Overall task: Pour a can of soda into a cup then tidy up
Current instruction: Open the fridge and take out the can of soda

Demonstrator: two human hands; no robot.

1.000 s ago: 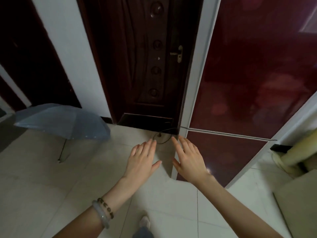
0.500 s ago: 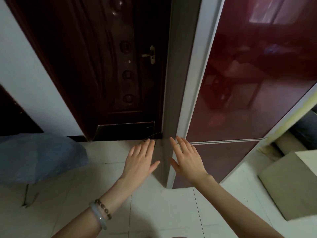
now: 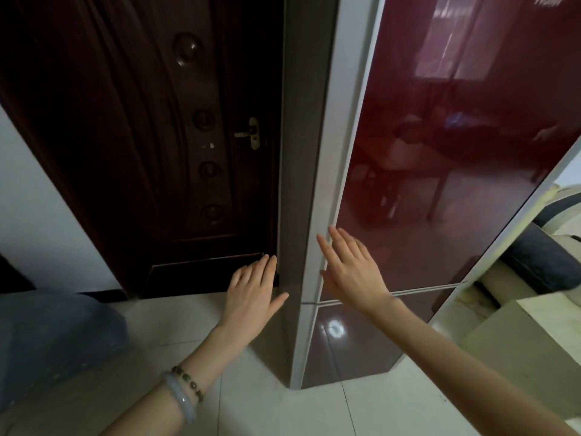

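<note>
- Near 6 o'clock: left hand (image 3: 254, 298), right hand (image 3: 353, 273), both spread flat, empty
- Toward 1 o'clock: glossy fridge door (image 3: 440, 199), no handle seen; possible slip on pull

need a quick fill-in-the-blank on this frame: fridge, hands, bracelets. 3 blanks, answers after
1. The glossy front of the fridge is dark ____.
2. The left hand and the right hand both reach forward with straight fingers and hold ____.
3. The bracelets are on the ____ wrist.

Missing words: red; nothing; left.
</note>
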